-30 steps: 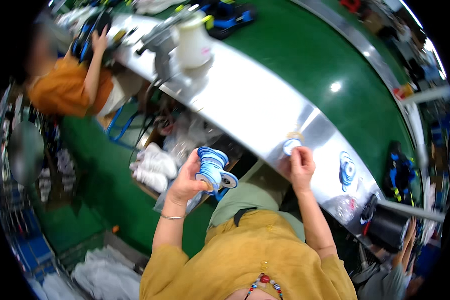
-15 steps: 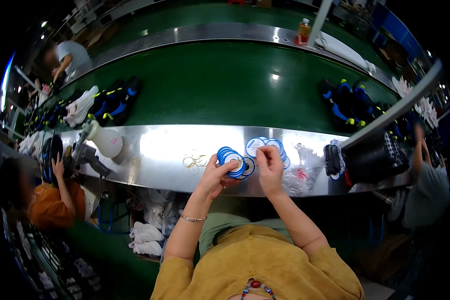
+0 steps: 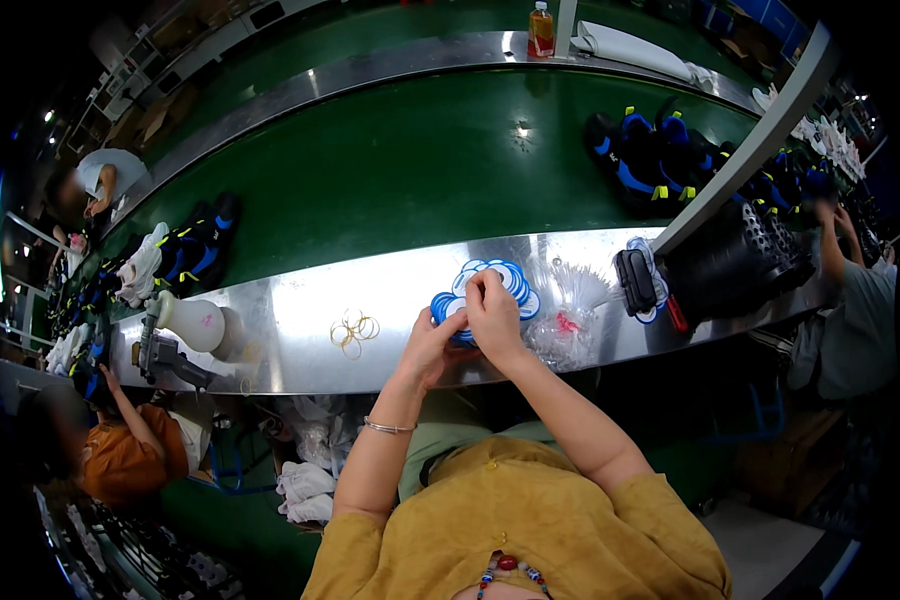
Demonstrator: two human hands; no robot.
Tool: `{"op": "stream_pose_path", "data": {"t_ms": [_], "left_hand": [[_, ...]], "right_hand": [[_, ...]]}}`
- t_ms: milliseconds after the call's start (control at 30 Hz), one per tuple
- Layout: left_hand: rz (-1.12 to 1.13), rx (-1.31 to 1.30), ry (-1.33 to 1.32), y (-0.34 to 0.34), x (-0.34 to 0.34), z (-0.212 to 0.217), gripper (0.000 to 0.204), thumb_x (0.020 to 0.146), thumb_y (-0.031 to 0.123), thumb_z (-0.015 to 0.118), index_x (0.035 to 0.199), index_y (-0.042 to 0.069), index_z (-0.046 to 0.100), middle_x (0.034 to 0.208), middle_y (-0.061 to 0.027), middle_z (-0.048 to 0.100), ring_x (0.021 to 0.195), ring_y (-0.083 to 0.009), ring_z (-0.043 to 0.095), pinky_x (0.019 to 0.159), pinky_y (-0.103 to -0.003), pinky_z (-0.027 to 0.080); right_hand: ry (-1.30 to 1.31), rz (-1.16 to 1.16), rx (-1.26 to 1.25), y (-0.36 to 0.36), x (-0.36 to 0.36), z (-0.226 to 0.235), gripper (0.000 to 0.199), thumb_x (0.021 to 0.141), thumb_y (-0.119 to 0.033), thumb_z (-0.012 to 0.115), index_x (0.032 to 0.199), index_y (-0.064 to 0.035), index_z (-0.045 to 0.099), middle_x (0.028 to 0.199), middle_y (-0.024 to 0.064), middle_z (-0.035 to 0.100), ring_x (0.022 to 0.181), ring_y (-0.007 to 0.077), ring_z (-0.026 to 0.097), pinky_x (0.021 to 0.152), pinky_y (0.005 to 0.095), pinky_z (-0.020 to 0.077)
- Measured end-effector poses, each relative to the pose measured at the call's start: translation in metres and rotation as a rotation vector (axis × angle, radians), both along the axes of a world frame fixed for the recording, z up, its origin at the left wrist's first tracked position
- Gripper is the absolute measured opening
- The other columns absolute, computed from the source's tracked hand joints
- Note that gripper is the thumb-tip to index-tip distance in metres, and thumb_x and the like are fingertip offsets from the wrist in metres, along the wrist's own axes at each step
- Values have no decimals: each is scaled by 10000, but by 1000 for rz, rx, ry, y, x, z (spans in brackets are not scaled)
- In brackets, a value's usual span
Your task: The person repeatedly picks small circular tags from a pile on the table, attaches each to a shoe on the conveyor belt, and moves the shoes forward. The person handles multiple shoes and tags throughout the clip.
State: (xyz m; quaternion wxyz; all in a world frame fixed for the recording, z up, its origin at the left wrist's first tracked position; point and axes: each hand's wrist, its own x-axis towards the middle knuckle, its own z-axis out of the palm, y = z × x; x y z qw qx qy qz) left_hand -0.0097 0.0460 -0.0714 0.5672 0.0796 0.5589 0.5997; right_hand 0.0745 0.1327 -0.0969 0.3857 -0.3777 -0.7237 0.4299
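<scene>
1. The right hand [image 3: 497,322] has its fingers curled, the tips drawn close together over the discs; whether a disc is pinched there, I cannot tell.
2. The left hand [image 3: 430,348] is clamped on a stack of discs [image 3: 447,306], white with blue rims, its thumb reaching toward the right hand. The right hand partly covers the stack.
3. The hands nearly meet, the right a little higher and farther forward. Both elbows are bent; the forearms slant inward and up, a bracelet [image 3: 388,428] on the left one.
4. Just beyond the right hand, a pile of similar discs [image 3: 513,278] lies overlapping on the metal table [image 3: 285,350].
5. Right of the pile, near it, is a clear plastic bag [image 3: 558,342]; farther right stands a black bin [image 3: 720,265].
6. Left of the hands lie thin yellowish bands [image 3: 353,332], loosely heaped; well apart, farther left, is a spray gun [image 3: 170,355] with a white cup [image 3: 198,325].
</scene>
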Motion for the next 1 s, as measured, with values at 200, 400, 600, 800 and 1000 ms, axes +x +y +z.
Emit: {"op": "stream_pose_path", "data": {"t_ms": [200, 400, 600, 800, 1000], "left_hand": [[-40, 41, -50, 0, -4, -11, 465, 948, 395, 498, 1225, 29, 423, 1145, -131, 550, 979, -258, 603, 802, -477, 536], [2, 106, -194, 6, 0, -10, 627, 977, 551, 254, 1317, 47, 408, 1219, -138, 550, 1104, -253, 564, 866, -465, 515], [46, 48, -121, 9, 4, -2, 634, 975, 556, 250, 1283, 40, 452, 1180, -134, 579, 1069, -242, 589, 834, -458, 536], [49, -63, 220, 13, -11, -38, 676, 972, 562, 249, 1114, -24, 555, 1068, -178, 629, 965, -263, 627, 797, -377, 518], [-120, -317, 937, 14, -17, -23, 746, 964, 562, 251, 912, -62, 657, 930, -309, 626, 937, -382, 605, 835, -440, 464]], "right_hand": [[-79, -24, -30, 5, -4, -7, 123, 899, -136, 530, 925, -15, 532, 781, 174, 630, 732, 349, 624, 635, 407, 475], [80, -19, 55, -7, -11, -10, 99, 895, -84, 546, 930, 6, 526, 803, 168, 623, 721, 296, 626, 639, 355, 479], [137, -20, -6, -4, -11, -11, 101, 906, -88, 544, 922, 9, 522, 781, 143, 603, 693, 234, 600, 633, 326, 471], [145, -43, -84, -2, -17, -17, 96, 907, -87, 540, 910, 7, 520, 757, 123, 590, 659, 200, 570, 614, 319, 459], [138, -66, -57, -3, -19, -14, 81, 902, -87, 515, 896, -7, 504, 775, 192, 604, 695, 373, 596, 612, 419, 459]]}}
